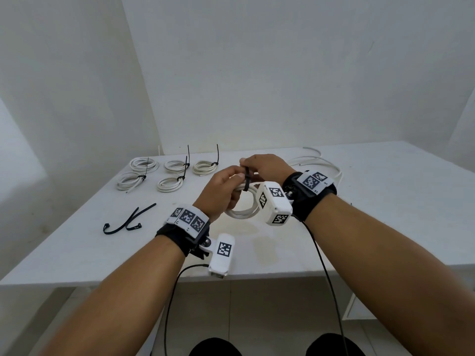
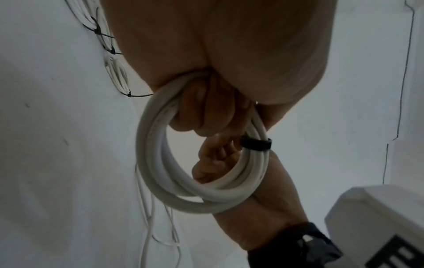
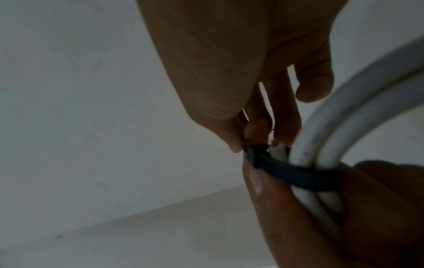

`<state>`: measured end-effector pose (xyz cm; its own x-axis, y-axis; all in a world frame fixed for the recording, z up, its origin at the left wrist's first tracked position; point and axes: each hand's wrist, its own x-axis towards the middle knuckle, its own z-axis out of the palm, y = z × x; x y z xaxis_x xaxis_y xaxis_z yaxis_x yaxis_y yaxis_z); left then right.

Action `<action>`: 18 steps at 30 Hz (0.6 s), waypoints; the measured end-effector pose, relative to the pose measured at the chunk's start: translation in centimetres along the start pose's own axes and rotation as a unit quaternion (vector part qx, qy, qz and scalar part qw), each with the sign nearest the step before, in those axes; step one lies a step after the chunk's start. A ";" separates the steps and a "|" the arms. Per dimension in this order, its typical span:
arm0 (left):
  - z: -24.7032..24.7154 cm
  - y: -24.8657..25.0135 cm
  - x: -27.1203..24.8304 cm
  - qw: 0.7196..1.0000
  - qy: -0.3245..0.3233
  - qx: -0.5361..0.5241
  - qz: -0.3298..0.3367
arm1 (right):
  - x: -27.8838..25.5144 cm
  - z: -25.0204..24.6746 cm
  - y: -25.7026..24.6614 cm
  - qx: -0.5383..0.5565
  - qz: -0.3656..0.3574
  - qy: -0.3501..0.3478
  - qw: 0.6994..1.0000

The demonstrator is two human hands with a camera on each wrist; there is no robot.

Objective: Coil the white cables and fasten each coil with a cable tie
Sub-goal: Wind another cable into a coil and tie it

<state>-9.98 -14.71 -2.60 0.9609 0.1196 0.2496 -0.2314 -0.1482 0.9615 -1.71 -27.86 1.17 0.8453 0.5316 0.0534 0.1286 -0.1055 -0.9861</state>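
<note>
A: The grip of the left hand (image 1: 218, 191) is wrapped round the white coil (image 1: 241, 211), lifted just above the near middle of the tabletop (image 1: 359, 227), while the right hand (image 1: 267, 167) pinches the black cable tie (image 1: 246, 179) that loops the strands

B: Is the tie cinched?

A: Not fully, I'd say; in the right wrist view the band (image 3: 298, 176) rings the cable loosely, and whether the tail is through the head I cannot tell

B: What might go wrong?

A: If the left fingers slacken, the stiff loops could spring open before the tie bites. A skewed pull could catch only some strands

B: And the rest?

A: Five tied coils (image 1: 174, 166) lie far left, spare ties (image 1: 128, 222) near left, loose white cables (image 1: 321, 164) far right, still to do
</note>
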 end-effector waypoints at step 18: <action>-1.0 0.2 -0.8 0.998 0.044 -0.028 -0.045 | 0.7 1.2 -0.7 -0.147 -0.013 -0.033 0.989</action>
<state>-10.89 -13.87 -2.50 0.9616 0.2168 0.1682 -0.1548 -0.0776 0.9849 -1.89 -26.38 1.74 0.8052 0.5901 0.0588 0.3036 -0.3250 -0.8957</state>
